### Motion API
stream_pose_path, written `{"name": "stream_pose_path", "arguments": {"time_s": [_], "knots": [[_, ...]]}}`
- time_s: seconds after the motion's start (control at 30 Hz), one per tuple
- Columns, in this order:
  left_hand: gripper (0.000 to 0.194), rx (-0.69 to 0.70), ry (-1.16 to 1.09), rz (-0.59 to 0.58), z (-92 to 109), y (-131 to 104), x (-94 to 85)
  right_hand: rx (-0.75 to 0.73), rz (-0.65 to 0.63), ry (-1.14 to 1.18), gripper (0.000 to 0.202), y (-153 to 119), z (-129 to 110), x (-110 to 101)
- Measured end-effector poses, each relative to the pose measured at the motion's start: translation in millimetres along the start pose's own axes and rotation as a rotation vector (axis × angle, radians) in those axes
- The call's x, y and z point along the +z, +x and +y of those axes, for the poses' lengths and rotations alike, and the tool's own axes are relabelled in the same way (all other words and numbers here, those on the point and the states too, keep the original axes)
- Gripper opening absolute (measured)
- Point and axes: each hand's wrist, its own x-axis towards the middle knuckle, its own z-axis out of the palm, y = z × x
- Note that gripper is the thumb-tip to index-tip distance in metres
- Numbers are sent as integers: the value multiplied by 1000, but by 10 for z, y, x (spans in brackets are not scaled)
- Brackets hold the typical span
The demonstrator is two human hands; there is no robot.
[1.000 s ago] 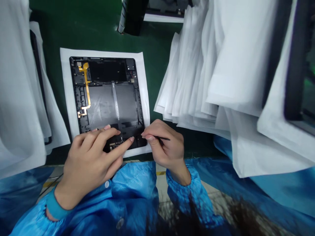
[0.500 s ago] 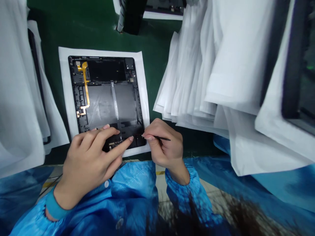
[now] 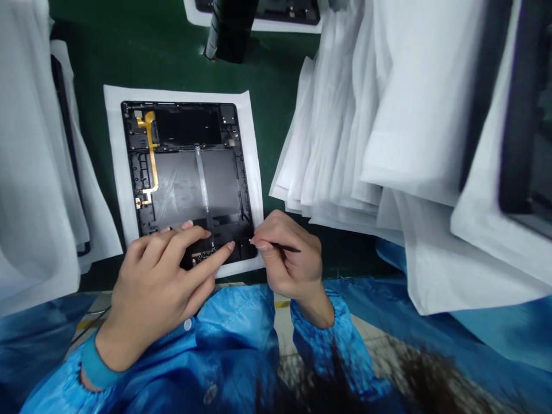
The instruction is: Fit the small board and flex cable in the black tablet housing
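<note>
Hands come in low from the near edge, both in blue sleeves. The left hand (image 3: 159,276) lies flat and spread over the near end of the opened tablet shell (image 3: 185,172), its fingers (image 3: 215,256) stretched forward and pressing on the dark parts there, gripping nothing; the index tip reaches almost to the shell's near right corner. The right hand (image 3: 288,259) is curled, wrist bent inward, thumb and forefinger pinched tight on a thin black tool (image 3: 280,248) that lies nearly level, its point aimed left at that same corner and close to the left index tip. The tablet shell rests inside-up on a white sheet (image 3: 114,155), long side running away from the person, with an orange flex cable (image 3: 150,155) running down its left side and a pale strip down the middle of the grey panel. The sheet lies on a green desk (image 3: 172,52). To the right, a thick fan of white sleeves (image 3: 345,132) overhangs the desk, some with dark slabs inside; more white sleeves (image 3: 30,172) hang at the left. At the far edge another dark unit (image 3: 276,11) sits on its own white sheet, beside a dark upright object (image 3: 230,29) that I cannot identify.
</note>
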Motion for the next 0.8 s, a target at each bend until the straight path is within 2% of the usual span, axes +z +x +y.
{"name": "stream_pose_path", "arguments": {"time_s": [0.2, 0.33, 0.53, 0.8], "knots": [[49, 15, -18, 19, -34, -26, 27, 17, 55, 1, 15, -34, -9, -11], [46, 55, -55, 46, -61, -50, 38, 90, 77, 37, 16, -78, 5, -22], [36, 52, -99, 92, -66, -71, 41, -30, -18, 121, 19, -24, 58, -20], [37, 24, -178, 98, -40, -114, 38, -58, -110, 138, 19, 6, 52, -49]]}}
